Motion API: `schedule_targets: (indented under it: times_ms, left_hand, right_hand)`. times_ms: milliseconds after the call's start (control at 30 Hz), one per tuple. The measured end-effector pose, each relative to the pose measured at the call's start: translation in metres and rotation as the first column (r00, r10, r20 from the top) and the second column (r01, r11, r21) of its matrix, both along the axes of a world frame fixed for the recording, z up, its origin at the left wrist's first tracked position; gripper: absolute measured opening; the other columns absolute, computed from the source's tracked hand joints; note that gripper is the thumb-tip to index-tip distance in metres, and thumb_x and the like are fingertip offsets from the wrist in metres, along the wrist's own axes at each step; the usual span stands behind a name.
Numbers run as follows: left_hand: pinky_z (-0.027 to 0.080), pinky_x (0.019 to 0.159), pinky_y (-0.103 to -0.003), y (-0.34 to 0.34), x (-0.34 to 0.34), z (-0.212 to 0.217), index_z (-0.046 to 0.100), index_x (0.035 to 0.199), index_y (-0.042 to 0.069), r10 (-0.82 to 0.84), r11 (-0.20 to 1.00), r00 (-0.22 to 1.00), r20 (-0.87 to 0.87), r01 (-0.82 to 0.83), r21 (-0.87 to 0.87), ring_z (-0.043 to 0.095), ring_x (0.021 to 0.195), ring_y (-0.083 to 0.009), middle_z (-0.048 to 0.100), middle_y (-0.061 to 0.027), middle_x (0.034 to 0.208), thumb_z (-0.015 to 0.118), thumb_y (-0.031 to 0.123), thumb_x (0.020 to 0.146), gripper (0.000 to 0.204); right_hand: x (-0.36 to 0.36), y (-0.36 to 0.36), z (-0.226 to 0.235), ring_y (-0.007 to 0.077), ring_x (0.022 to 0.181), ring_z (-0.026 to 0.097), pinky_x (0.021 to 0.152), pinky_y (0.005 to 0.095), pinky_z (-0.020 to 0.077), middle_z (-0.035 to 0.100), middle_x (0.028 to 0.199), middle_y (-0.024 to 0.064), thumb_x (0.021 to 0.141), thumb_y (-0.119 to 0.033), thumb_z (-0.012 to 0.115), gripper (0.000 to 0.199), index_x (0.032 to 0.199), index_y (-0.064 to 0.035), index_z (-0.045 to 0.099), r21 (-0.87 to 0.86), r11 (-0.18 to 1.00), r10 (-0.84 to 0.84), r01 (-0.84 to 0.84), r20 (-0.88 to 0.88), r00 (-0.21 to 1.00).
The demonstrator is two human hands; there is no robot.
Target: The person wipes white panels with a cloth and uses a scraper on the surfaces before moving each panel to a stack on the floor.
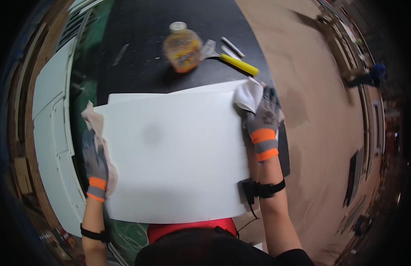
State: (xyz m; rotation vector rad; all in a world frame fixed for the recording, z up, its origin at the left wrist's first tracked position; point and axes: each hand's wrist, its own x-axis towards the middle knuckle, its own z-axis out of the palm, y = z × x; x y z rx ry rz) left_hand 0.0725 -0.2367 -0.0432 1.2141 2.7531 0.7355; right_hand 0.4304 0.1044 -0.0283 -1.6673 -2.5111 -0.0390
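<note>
A white panel [170, 155] lies in front of me, with the edge of a second white sheet [134, 98] showing beneath its far side. At the panel's left edge my left hand [95, 159], in a grey glove with an orange cuff, is closed on a pale pinkish cloth [95, 119]. The fingers there are slightly blurred. Up at the far right corner, my right hand [266, 113], gloved alike, grips a white cloth [249, 95] bunched over the edge. Its fingertips are partly hidden by the cloth.
Beyond the panel, a black tabletop [139, 48] holds a rounded bottle [183, 49] with a white cap, a yellow-handled scraper [239, 64] and a dark pen-like stick [232, 46]. Large white panels [52, 115] stand at the left. A person [375, 75] is far off at right.
</note>
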Motion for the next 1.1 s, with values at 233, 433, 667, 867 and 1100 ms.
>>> schedule_targets:
  times_ms: [233, 433, 667, 867, 1100]
  left_hand:
    - [0.038, 0.107, -0.04, -0.046, 0.034, 0.005, 0.053, 0.133, 0.002, 0.124, 0.921, 0.945, 0.301, -0.223, 0.32, 0.045, 0.132, -0.0366, 0.049, -0.0186, 0.141, 0.051, 0.013, 0.097, 0.038]
    - [0.043, 0.099, -0.038, -0.03, 0.043, 0.027, 0.048, 0.135, -0.004, 0.071, 0.997, 0.988, -0.139, -0.075, -0.024, 0.053, 0.12, -0.0322, 0.053, -0.0213, 0.132, 0.048, 0.013, 0.098, 0.041]
    - [0.044, 0.086, -0.047, -0.128, 0.086, 0.039, 0.049, 0.131, -0.004, 0.248, 0.969, 0.959, 0.137, -0.246, -0.03, 0.055, 0.1, -0.0445, 0.058, -0.0271, 0.112, 0.053, 0.018, 0.096, 0.041]
    - [0.049, 0.079, -0.042, -0.176, 0.109, 0.03, 0.053, 0.127, -0.004, 0.32, 0.925, 0.843, 0.433, -0.376, 0.048, 0.061, 0.092, -0.0427, 0.062, -0.0259, 0.102, 0.051, 0.02, 0.097, 0.039]
    - [0.048, 0.071, -0.035, -0.202, 0.123, 0.014, 0.058, 0.116, -0.003, 0.376, 0.737, 0.554, 0.743, -0.665, 0.123, 0.06, 0.078, -0.0197, 0.062, -0.0116, 0.083, 0.045, 0.029, 0.1, 0.038]
  right_hand:
    - [-0.21, -0.129, 0.021, 0.0359, 0.136, 0.036, 0.116, 0.0429, 0.0249, 0.043, 0.142, 0.0226, 0.083, -0.041, 0.063, 0.073, 0.138, 0.002, 0.042, -0.106, 0.818, 0.492, -0.565, -0.381, 0.783]
    - [-0.357, -0.198, 0.002, 0.0331, 0.147, 0.018, 0.121, 0.0445, 0.0094, 0.031, 0.154, 0.0169, 0.083, -0.046, 0.056, 0.076, 0.143, -0.0023, 0.04, -0.113, 0.588, 0.754, -0.801, -0.282, 0.593]
    - [-0.241, -0.153, -0.008, 0.0377, 0.135, 0.039, 0.114, 0.0447, 0.0274, 0.047, 0.14, 0.0233, 0.08, -0.045, 0.068, 0.074, 0.135, 0.0009, 0.048, 0.118, 0.773, 0.612, -0.623, -0.396, 0.685]
    - [-0.035, -0.028, -0.003, 0.0336, 0.115, 0.057, 0.101, 0.0402, 0.0427, 0.058, 0.129, 0.0164, 0.087, -0.033, 0.063, 0.06, 0.136, -0.0015, 0.049, 0.016, 0.983, 0.17, -0.182, -0.447, 0.878]
    - [-0.158, -0.108, 0.004, 0.0383, 0.131, 0.042, 0.111, 0.0438, 0.0318, 0.047, 0.141, 0.0217, 0.085, -0.036, 0.065, 0.07, 0.142, -0.0017, 0.041, -0.031, 0.854, 0.467, -0.519, -0.39, 0.793]
